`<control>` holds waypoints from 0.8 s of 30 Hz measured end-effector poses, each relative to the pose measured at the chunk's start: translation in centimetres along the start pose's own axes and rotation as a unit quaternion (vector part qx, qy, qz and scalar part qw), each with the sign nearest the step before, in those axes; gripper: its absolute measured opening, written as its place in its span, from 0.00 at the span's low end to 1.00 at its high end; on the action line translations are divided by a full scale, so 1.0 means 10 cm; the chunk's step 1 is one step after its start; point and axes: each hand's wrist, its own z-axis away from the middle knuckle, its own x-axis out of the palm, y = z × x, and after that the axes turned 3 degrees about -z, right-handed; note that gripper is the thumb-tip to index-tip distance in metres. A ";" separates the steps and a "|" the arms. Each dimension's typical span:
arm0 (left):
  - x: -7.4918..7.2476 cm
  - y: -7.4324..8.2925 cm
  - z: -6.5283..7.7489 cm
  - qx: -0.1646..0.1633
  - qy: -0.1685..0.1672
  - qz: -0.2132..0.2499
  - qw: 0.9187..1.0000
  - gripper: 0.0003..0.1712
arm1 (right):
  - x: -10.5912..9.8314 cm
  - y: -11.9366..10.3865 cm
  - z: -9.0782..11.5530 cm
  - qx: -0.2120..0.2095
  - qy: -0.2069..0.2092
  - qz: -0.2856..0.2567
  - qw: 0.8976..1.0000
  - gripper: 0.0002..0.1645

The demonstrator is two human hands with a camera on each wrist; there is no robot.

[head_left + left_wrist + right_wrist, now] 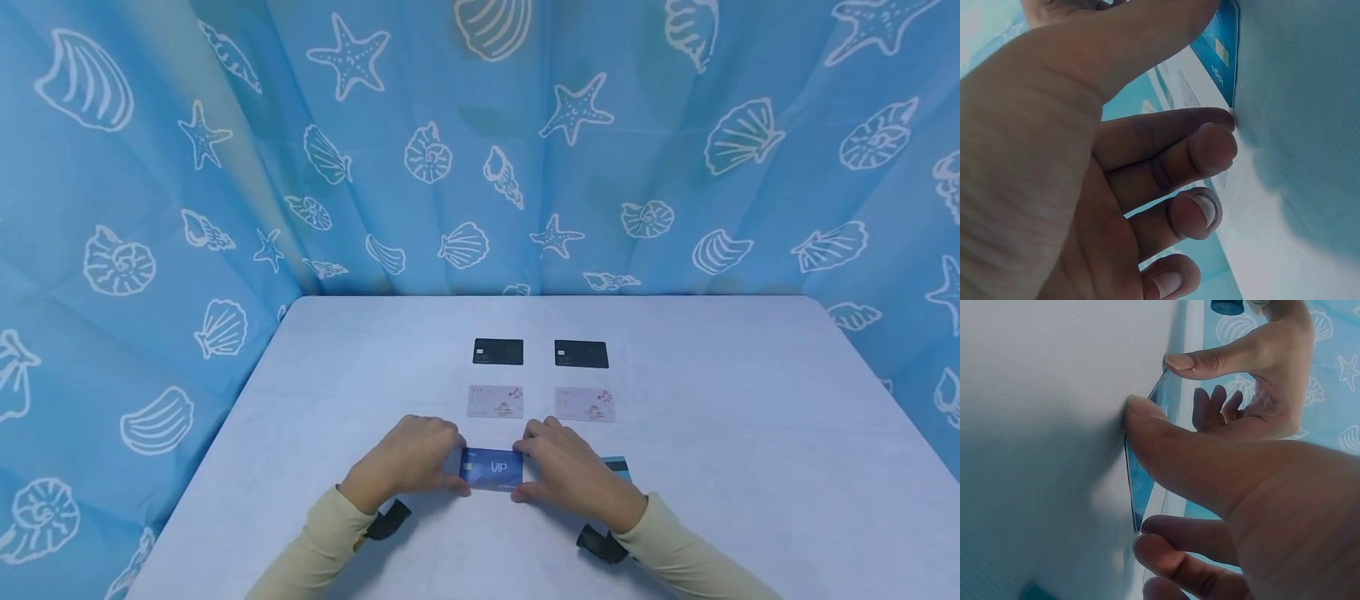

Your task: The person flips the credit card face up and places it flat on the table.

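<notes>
A blue VIP card [492, 469] lies at the near middle of the white table, flat or very close to its surface. My left hand [412, 458] pinches its left end, thumb at the near corner and index finger at the far corner. The right end is pinched the same way by my right hand [566, 471]. In the left wrist view, the card [1225, 47] shows its chip beside the thumb. The right wrist view has the card [1139, 487] partly covered by the right thumb. A teal card with a black stripe [618, 465] is mostly hidden behind the right hand.
Beyond the hands, two pale pink VIP cards [495, 402] [585, 404] lie side by side. Farther back are two black VIP cards [498, 352] [581, 354]. A blue curtain [480, 150] with shells and starfish surrounds the white table [750, 375]. Black straps [602, 544] sit at the wrists.
</notes>
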 end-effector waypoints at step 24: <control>-0.09 -0.03 0.01 0.007 0.070 0.070 0.995 0.32 | -0.33 0.11 0.06 0.012 0.049 -0.037 0.998 0.30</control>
